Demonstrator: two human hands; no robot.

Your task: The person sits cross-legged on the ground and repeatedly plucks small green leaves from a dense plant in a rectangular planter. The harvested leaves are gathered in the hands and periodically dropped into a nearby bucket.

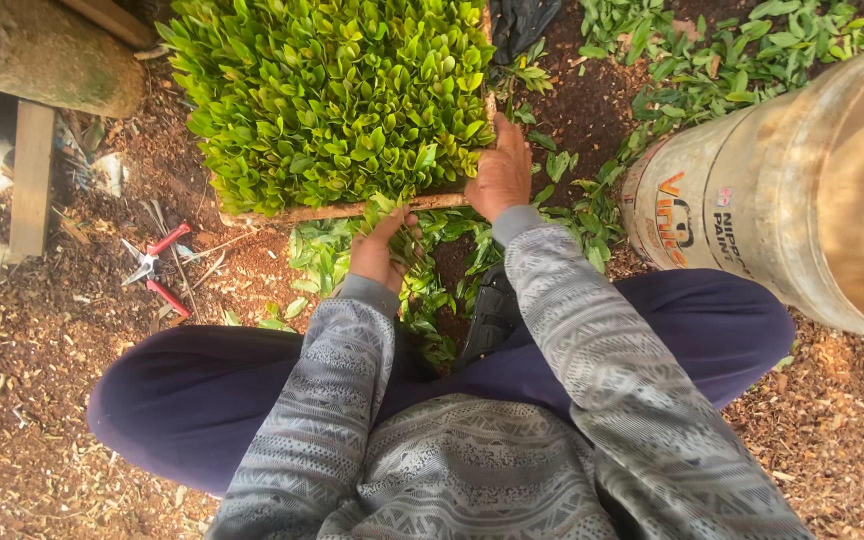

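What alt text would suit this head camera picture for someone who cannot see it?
A seated person's right hand grips the wooden edge of a bed of green cuttings, while the left hand reaches into loose leafy cuttings. Red-handled pruning shears lie on mulch; a bucket stands alongside.

Soft daylight, sharp focus, glare on right-edge bucket [802,190]

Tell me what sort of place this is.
Probably an outdoor plant nursery. A dense bed of leafy cuttings sits on ground covered in wood chips, red-handled pruning shears lie nearby, and the left hand and right hand work at the bed's wooden edge.
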